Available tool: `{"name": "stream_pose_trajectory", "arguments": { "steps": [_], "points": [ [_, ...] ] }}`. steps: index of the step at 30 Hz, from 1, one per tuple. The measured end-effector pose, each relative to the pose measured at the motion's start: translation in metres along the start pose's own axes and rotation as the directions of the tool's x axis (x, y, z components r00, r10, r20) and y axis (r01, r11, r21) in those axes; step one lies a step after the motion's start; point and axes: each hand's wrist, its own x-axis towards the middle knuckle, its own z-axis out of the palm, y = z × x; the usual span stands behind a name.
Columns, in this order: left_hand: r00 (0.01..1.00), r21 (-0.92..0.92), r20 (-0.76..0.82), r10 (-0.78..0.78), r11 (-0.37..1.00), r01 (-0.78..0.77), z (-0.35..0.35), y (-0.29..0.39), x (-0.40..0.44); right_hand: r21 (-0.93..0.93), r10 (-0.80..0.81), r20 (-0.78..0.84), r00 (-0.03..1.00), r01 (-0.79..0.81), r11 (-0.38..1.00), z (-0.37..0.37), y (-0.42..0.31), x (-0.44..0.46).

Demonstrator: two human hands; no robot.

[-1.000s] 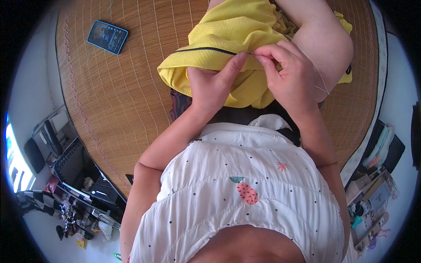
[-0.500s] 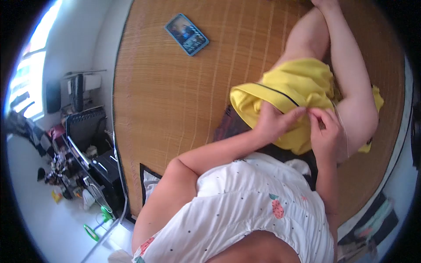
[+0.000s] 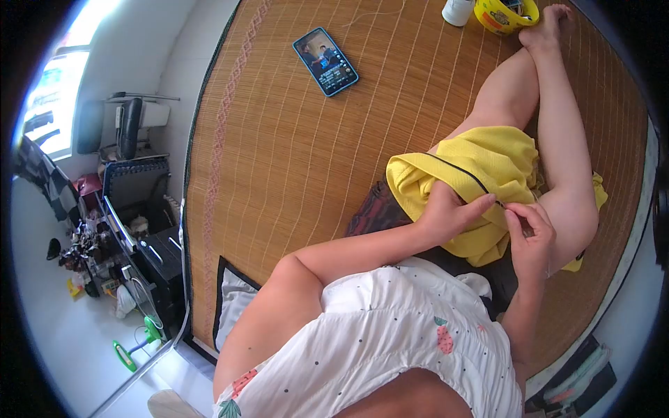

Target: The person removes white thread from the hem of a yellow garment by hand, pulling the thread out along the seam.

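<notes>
A yellow garment (image 3: 481,157) with a black trim line lies bunched over my lap and thigh. My left hand (image 3: 451,214) has its fingers tucked under the cloth and its thumb on top, gripping the fabric by the trim. Close beside that thumb, my right hand (image 3: 531,233) is closed in a pinch at the end of the black trim. Whatever sits between those fingertips is too small to make out. Part of the garment also shows beyond my knee.
I sit on a woven mat (image 3: 279,160). A phone (image 3: 325,62) with a lit screen lies on it. Near my foot stand a yellow tub (image 3: 498,21) of small items and a white container (image 3: 458,12). A grey cushion with black edging (image 3: 235,301) is at the left.
The view has shifted, bringing the yellow tub and white container into sight. Both hands stay at the trim, and the right fingers are still pinched there.
</notes>
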Motion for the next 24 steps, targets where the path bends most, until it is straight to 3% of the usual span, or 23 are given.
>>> {"name": "stream_pose_trajectory", "arguments": {
  "steps": [10,12,13,15,17,19,22,24],
  "points": [
    [0.971,0.165,-0.042,0.237,0.96,-0.227,0.001,-0.01,0.003,-0.124,-0.042,-0.041,0.998,0.036,0.992,0.009,-0.003,-0.001],
    [0.988,0.094,-0.133,0.078,0.993,-0.066,-0.002,-0.009,0.003,-0.205,-0.059,-0.047,0.997,0.048,0.978,0.008,-0.007,-0.001],
    [0.987,0.038,-0.16,-0.033,0.999,0.04,-0.004,-0.01,0.001,-0.109,-0.075,-0.06,0.995,0.068,0.992,0.011,0.0,-0.002],
    [0.899,0.171,-0.121,-0.42,0.884,0.436,-0.016,0.006,0.006,-0.076,-0.092,-0.072,0.993,0.087,0.993,0.01,0.001,0.001],
    [0.914,-0.144,-0.117,-0.389,0.917,0.372,-0.013,-0.001,0.008,0.002,-0.048,-0.112,0.993,0.048,0.999,0.009,0.002,-0.003],
    [0.892,-0.322,-0.067,-0.447,0.856,0.405,-0.015,-0.003,0.01,0.038,-0.047,-0.091,0.995,0.051,0.998,0.005,0.005,-0.006],
    [0.888,-0.388,0.004,-0.46,0.818,0.425,-0.019,-0.002,0.013,0.054,-0.15,-0.194,0.97,0.163,0.985,0.011,0.019,-0.004],
    [0.885,-0.396,-0.006,-0.466,0.814,0.426,-0.016,0.0,0.012,0.039,-0.13,-0.172,0.977,0.139,0.99,0.011,0.016,-0.003]
  ]
}}
